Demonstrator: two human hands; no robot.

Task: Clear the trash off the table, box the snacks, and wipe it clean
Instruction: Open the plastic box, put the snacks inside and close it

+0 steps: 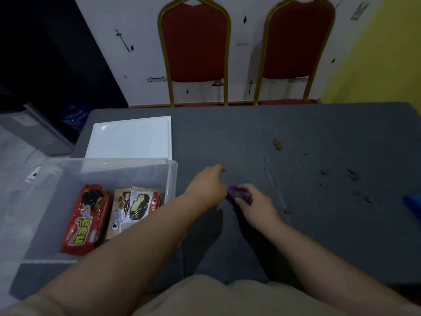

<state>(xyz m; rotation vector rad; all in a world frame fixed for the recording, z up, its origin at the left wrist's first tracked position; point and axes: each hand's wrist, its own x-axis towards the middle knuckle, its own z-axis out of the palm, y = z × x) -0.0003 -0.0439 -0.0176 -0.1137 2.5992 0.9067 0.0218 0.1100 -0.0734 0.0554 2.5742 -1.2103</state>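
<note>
My right hand pinches a small purple foil snack packet near the middle of the grey-clothed table; my left hand touches its left end, fingers loosely curled. Its long axis points left toward the clear plastic storage box at the table's left edge, nearer my left hand.

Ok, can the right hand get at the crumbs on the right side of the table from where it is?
Probably yes. Bare grey table lies between the right hand and the crumbs. But it grips a purple wrapper, so that likely goes first.
</note>
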